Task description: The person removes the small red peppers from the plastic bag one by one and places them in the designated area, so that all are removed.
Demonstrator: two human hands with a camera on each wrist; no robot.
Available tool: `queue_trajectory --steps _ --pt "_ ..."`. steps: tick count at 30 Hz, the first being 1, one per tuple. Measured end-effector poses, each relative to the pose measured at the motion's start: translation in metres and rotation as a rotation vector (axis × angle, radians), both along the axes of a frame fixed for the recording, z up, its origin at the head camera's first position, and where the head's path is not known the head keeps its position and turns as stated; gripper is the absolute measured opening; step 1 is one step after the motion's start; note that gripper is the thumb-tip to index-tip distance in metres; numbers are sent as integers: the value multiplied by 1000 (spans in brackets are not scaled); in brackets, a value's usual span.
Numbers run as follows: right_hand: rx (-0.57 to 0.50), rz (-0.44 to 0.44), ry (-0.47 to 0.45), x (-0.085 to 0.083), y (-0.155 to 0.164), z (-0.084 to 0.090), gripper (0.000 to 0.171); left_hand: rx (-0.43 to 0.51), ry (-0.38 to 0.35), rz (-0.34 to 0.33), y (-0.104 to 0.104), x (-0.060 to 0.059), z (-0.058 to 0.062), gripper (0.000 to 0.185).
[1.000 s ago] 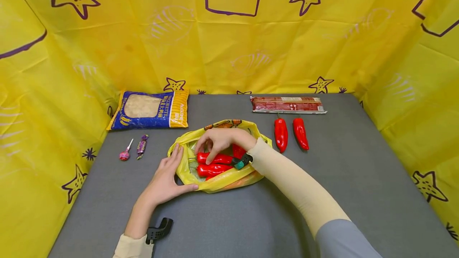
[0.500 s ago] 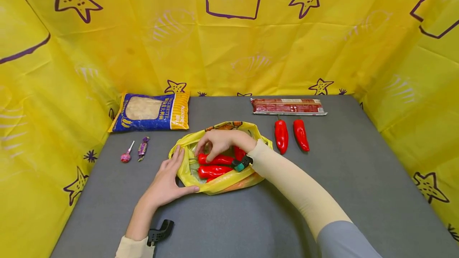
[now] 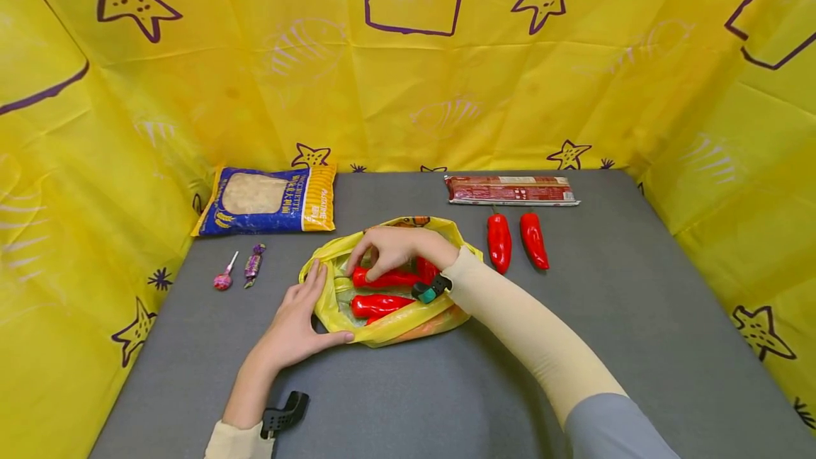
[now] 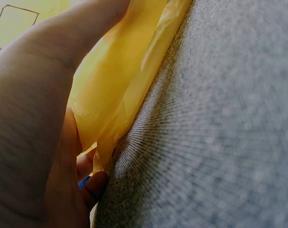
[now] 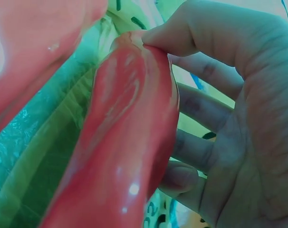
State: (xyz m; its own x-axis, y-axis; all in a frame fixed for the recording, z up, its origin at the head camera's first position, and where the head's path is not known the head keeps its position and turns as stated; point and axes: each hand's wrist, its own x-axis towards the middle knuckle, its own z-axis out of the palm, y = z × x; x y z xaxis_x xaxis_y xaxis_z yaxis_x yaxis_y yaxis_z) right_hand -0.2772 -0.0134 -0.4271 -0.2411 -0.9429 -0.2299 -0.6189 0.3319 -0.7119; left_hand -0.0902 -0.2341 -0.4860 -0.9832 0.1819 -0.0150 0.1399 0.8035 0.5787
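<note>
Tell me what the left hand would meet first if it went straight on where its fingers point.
Most likely the yellow plastic bag: the left hand touches its left side and points along it toward the bag's far edge. Exact depth is hard to judge.

Red peppers, yellow bag (orange-patterned).

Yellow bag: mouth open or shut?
Open. In the head view, the yellow bag has its rim spread wide; red peppers show inside, where the right hand grips one.
</note>
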Motion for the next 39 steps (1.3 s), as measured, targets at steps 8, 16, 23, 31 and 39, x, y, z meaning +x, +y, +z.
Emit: queue_trajectory --steps 8,16,23,31,39 --pt "1 -40 62 0 10 11 33 -1 0 1 -1 0 0 131" --pt "-83 -42 110 -3 27 28 32 3 -4 -2 -1 -1 1 131" --pt "-204 -60 163 -4 43 38 33 5 0 -4 0 0 1 130" --pt "-310 -132 177 -1 57 39 35 -3 -11 0 -1 -1 -1 131" --pt "-372 -231 241 4 74 38 33 -9 14 4 0 -1 -2 130"
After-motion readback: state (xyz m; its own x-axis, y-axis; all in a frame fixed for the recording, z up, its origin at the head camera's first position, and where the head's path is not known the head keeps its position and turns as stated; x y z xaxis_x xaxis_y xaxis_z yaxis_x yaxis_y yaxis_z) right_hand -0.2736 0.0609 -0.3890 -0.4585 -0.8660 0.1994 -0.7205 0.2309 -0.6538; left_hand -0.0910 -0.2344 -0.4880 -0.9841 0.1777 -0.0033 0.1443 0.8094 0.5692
